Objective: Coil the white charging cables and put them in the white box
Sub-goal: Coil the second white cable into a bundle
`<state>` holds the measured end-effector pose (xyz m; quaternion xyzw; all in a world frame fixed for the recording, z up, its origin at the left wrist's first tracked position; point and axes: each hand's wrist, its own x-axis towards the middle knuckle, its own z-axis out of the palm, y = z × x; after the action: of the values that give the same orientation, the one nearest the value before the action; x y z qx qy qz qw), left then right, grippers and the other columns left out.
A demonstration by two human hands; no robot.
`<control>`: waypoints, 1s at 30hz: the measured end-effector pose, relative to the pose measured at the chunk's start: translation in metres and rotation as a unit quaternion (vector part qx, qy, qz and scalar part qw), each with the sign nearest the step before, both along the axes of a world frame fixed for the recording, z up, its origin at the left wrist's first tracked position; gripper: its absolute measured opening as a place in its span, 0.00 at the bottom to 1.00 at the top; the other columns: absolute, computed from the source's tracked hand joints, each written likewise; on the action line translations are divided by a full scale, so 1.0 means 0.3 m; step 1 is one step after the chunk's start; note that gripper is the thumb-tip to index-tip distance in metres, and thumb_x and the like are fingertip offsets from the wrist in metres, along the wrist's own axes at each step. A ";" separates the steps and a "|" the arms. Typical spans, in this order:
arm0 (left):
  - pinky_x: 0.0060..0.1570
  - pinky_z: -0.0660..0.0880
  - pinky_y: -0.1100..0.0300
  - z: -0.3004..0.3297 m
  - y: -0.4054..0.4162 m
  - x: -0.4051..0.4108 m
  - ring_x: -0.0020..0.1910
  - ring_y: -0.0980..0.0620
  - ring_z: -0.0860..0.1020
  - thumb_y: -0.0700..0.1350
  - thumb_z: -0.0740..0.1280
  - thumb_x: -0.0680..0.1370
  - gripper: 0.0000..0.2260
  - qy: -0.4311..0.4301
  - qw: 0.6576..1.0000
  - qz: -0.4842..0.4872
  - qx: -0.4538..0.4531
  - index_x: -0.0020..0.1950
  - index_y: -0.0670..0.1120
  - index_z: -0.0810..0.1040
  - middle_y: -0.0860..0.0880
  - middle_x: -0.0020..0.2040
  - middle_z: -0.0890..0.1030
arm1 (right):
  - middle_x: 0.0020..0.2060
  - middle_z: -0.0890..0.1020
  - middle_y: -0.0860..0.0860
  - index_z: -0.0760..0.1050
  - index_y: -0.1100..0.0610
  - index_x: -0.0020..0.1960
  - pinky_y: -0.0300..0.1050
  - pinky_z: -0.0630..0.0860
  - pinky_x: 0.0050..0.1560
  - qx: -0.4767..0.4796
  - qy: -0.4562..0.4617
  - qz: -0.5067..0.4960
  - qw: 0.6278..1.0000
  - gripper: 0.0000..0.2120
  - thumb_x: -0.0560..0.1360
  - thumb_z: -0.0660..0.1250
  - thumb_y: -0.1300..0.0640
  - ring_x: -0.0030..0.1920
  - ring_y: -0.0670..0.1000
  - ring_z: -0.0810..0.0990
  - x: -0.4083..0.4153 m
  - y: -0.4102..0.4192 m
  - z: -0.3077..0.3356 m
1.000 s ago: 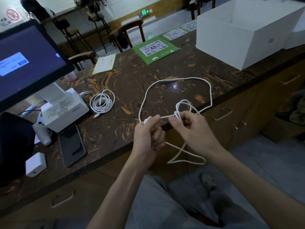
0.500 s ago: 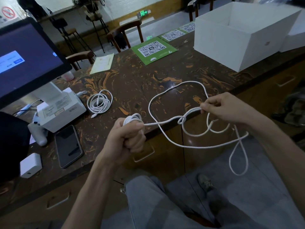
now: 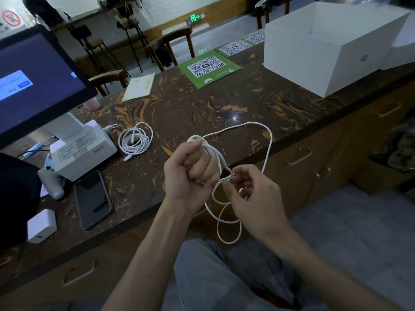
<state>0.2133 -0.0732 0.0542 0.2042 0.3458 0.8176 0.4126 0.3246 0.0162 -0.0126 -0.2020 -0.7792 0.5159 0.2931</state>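
Dark marbled counter [image 3: 202, 108] fills the view, with wooden chairs beyond its far edge. Compared with half a second ago, the right hand [image 3: 251, 194] has returned from its outstretched position and now sits just beside the left hand [image 3: 193, 169]. The left hand is a closed fist gripping several turns of the white cable [image 3: 268, 140]. The right thumb and forefinger pinch the same cable at the fist's 3 o'clock. One loop rests on the counter; others hang below the edge. A coiled cable [image 3: 134, 140] lies at 10 o'clock. The white box [image 3: 325, 55] stands open at 1 o'clock; its interior floor is hidden.
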 end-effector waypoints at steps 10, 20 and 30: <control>0.19 0.56 0.63 0.010 -0.016 -0.020 0.20 0.55 0.55 0.44 0.62 0.77 0.20 -0.019 0.998 0.060 -0.027 0.24 0.50 0.64 0.53 0.19 0.58 | 0.42 0.82 0.48 0.76 0.56 0.50 0.32 0.77 0.40 0.033 0.051 0.036 0.997 0.01 0.80 0.67 0.60 0.42 0.43 0.82 -0.037 0.018 -0.011; 0.19 0.58 0.63 0.003 -0.024 -0.038 0.20 0.55 0.56 0.44 0.65 0.74 0.20 -0.032 0.985 0.145 -0.093 0.24 0.50 0.62 0.53 0.19 0.58 | 0.30 0.77 0.48 0.79 0.60 0.49 0.38 0.72 0.25 -0.243 -0.012 0.233 0.941 0.04 0.80 0.66 0.63 0.27 0.46 0.73 0.018 0.156 0.006; 0.20 0.61 0.63 0.015 -0.023 -0.025 0.18 0.56 0.58 0.44 0.67 0.73 0.20 0.066 0.983 0.123 -0.121 0.24 0.51 0.62 0.53 0.19 0.60 | 0.35 0.80 0.46 0.74 0.46 0.44 0.36 0.75 0.35 0.032 -0.236 0.241 0.941 0.14 0.69 0.78 0.59 0.33 0.40 0.76 0.088 0.256 0.067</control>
<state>0.2058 -0.0800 0.0586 0.1625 0.4910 0.7991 0.3064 0.3511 0.0930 0.0074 -0.1147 -0.8672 0.4838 -0.0265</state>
